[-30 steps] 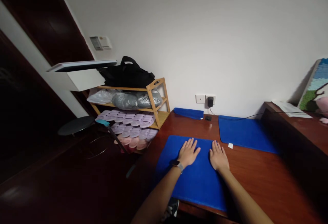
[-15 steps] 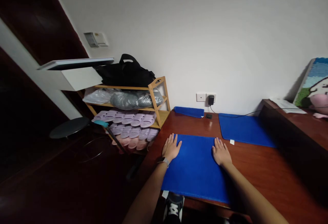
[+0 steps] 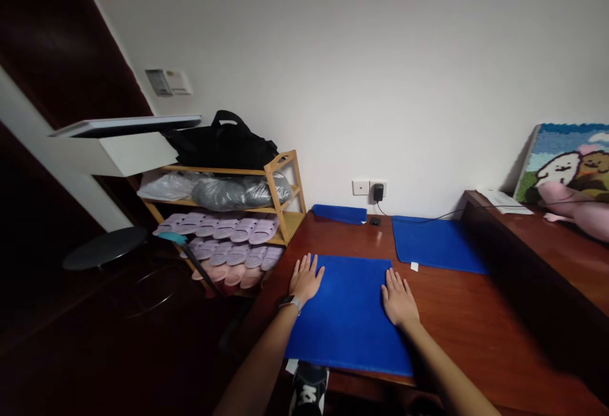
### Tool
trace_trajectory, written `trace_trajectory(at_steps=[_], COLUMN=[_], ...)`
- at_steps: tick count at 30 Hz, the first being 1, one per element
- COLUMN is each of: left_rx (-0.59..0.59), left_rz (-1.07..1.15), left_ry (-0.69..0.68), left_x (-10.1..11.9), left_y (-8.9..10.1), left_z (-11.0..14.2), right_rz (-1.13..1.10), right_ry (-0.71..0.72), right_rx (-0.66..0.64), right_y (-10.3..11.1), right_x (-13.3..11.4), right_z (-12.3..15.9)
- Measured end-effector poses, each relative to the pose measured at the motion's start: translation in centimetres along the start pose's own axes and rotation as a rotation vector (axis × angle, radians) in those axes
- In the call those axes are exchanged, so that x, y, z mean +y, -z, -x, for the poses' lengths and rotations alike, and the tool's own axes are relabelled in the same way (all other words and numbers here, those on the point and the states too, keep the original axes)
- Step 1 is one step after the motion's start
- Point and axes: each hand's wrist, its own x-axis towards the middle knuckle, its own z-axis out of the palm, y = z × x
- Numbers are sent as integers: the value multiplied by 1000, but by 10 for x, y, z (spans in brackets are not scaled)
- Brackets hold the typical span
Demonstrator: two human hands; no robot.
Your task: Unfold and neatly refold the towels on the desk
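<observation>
A blue cloth [image 3: 349, 314] lies spread flat on the reddish-brown wooden table [image 3: 457, 327], its near edge at the table's front. My left hand [image 3: 306, 278] rests flat on its far left corner, fingers slightly apart, a watch on the wrist. Along the right edge, near the far right corner, my right hand [image 3: 399, 297] lies palm down with fingers stretched out. Neither hand grips anything. A second blue cloth [image 3: 435, 245] with a white tag is spread behind on the right. Against the wall sits a narrow folded blue cloth [image 3: 339, 214].
A wooden rack [image 3: 280, 197] with lilac and pink slippers and a black bag [image 3: 223, 143] stands left of the table. A black plug adapter [image 3: 378, 192] sits in the wall socket, its cable running right to a raised ledge [image 3: 537, 238]. A round stool [image 3: 104, 248] is far left.
The view has turned slightly right and up, so everything sits a bit further left and lower. My right hand has slid slightly nearer along the cloth's right edge; the left stays on its corner.
</observation>
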Motion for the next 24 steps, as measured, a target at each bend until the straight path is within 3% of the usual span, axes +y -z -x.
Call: trace_trajectory(at_steps=[3,9,12,15,21,24], left_rx=[26,62,29,2,-25,2], left_rz=[-15,170,228,233,154,129], left_ry=[-87,-497,-560,-525,-195,-117], left_x=[28,143,161,131,17,-16], left_y=[8,-1,-11,-12,-2,-4], left_z=[6,44,62,69,68,70], right_rz=[-25,15,39,43,32,30], right_ry=[-1,20,37,17,13,13], right_rx=[-12,-11,-11,4,23,29], right_y=[3,1,-3,-6,-10,-13], right_x=[-2,0,3,3,3,5], right_z=[-1,0,-1,-3,-4,-5])
